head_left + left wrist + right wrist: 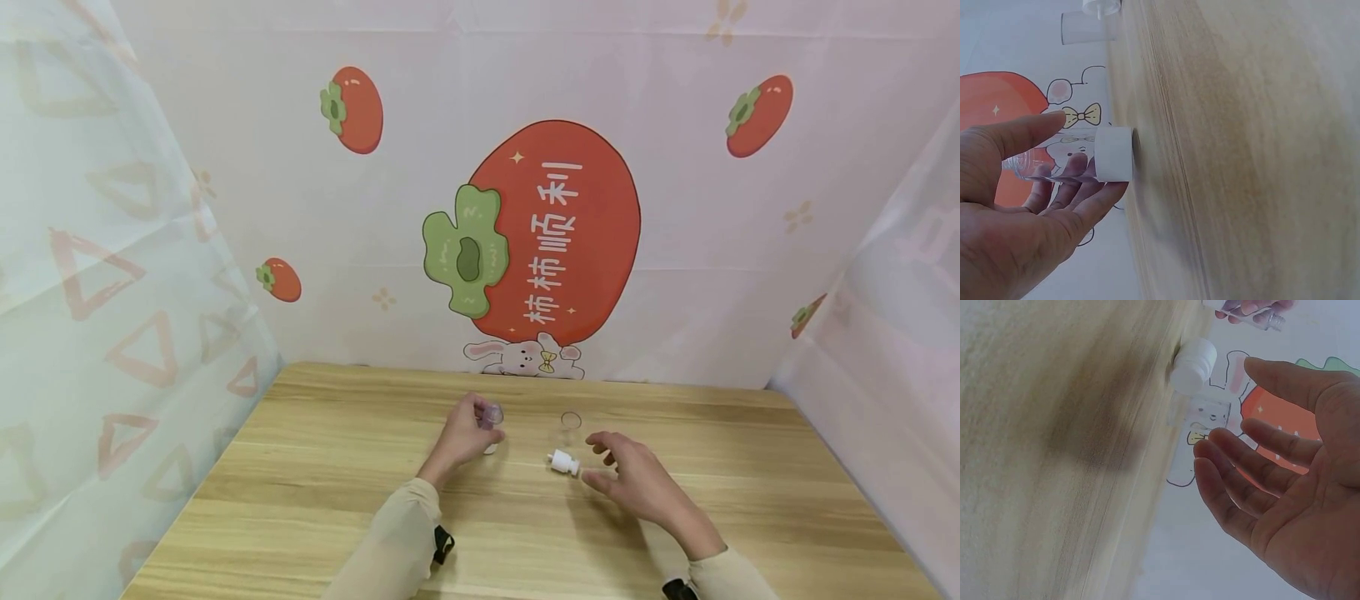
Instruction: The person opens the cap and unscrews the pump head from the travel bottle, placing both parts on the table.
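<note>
My left hand [467, 432] grips a small clear bottle [492, 414] with a white base. In the left wrist view the thumb lies along one side of the bottle and the fingers wrap the other, with the white base [1114, 154] right at the tabletop. A white pump head [562, 462] lies on its side on the table, between the hands. Just right of it hovers my right hand [637, 479], fingers spread and loosely bent, holding nothing. Behind the pump head stands a clear cylindrical cap [571, 422], also seen past the right fingers as a see-through cap [1213, 414].
The wooden table [315, 483] ends at a pale cloth backdrop [690, 250] printed with persimmons and a rabbit. More cloth hangs along the left and right sides.
</note>
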A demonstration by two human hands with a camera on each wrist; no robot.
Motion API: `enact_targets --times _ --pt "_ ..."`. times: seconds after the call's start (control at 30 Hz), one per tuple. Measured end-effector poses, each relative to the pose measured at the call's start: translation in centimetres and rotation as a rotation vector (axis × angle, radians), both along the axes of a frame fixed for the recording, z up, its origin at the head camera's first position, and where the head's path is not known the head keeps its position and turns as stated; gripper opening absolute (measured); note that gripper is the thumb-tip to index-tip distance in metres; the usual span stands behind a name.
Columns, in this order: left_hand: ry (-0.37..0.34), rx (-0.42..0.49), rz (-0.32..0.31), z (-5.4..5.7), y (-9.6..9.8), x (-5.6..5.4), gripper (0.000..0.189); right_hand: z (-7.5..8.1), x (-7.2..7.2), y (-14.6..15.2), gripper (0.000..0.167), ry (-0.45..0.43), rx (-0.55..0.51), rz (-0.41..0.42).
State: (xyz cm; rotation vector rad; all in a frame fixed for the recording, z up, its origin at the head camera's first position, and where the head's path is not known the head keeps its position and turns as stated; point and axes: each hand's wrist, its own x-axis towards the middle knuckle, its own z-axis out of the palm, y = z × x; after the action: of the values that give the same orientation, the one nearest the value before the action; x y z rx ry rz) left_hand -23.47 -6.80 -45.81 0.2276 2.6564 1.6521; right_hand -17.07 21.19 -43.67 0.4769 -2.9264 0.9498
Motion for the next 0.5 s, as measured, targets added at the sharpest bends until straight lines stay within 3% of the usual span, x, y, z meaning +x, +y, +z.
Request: enact_targets --times 0.5 --pt "0.006 -0.007 -0.005 -0.13 0.15 -0.26 0.043 -0.14 -0.09 0.09 0.045 0.002 0.004 0.006"
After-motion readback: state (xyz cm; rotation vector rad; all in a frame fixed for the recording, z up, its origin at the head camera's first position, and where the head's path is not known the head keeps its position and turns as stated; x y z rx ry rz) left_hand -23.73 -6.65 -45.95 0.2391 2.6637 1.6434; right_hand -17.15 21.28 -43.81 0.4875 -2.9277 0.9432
